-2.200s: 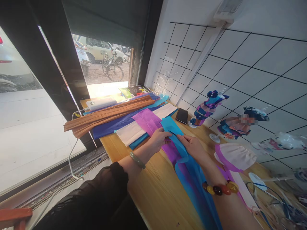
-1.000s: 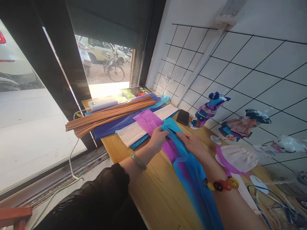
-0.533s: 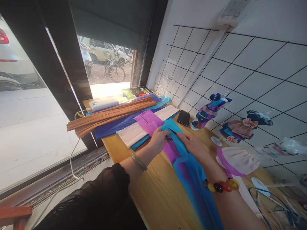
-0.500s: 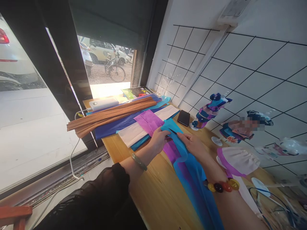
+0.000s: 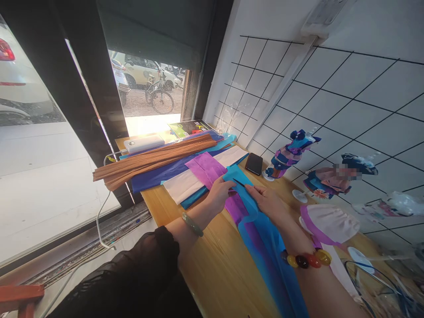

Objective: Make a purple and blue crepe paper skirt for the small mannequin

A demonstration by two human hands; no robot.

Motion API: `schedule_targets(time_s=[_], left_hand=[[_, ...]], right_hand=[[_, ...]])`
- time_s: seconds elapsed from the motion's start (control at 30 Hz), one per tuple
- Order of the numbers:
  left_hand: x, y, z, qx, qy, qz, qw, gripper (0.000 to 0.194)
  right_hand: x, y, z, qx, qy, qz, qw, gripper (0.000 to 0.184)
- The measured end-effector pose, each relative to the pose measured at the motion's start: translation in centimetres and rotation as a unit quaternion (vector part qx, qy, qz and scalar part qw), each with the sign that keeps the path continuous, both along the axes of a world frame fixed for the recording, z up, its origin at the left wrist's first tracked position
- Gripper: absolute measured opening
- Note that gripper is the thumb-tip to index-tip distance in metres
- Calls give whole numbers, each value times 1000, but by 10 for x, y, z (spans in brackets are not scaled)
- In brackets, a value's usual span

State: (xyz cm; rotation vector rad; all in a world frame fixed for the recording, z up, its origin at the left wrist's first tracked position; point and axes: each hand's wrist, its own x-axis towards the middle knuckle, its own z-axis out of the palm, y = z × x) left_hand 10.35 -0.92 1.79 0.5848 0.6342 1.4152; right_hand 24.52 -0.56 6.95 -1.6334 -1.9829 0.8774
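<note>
A long strip of bright blue crepe paper (image 5: 240,176) runs from my fingers down toward me over the table's edge side. My left hand (image 5: 220,194) pinches its far left end between thumb and fingers. In my right hand (image 5: 265,201) are scissors (image 5: 239,182), of which only a slim dark blade shows, pointing left across the blue paper; the handles are hidden by my fingers. Under the blue strip lies a purple strip (image 5: 207,168), laid across a pale pink strip (image 5: 180,185).
Folded brown crepe paper (image 5: 155,157) lies over dark blue paper (image 5: 145,179) by the window. A white power bank (image 5: 145,142) with a cable sits behind. A black phone (image 5: 254,164) and small dressed mannequins (image 5: 291,152) stand along the tiled wall. A white-and-purple skirt (image 5: 331,223) is at right.
Hardly anything differs. Both hands keep their places on the blue paper, and the dark blade sits almost unchanged over it. The view has shifted very slightly.
</note>
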Motion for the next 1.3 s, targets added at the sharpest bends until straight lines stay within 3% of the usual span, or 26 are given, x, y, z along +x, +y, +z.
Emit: schedule_targets(time_s=[0.37,0.7,1.3], left_hand=[[-1,-1,0,-8,-8,-14,1000,10],[-2,3,-2,-24,-11,16,1000,20],[-1,3,-1,-21,-38,25,999,19]], right_hand=[[0,-2,-4,11,16,-20,1000,50],[1,-5,-3,2,13,-28,1000,48],[2,-6,5,-17,0,-5,1000,49]])
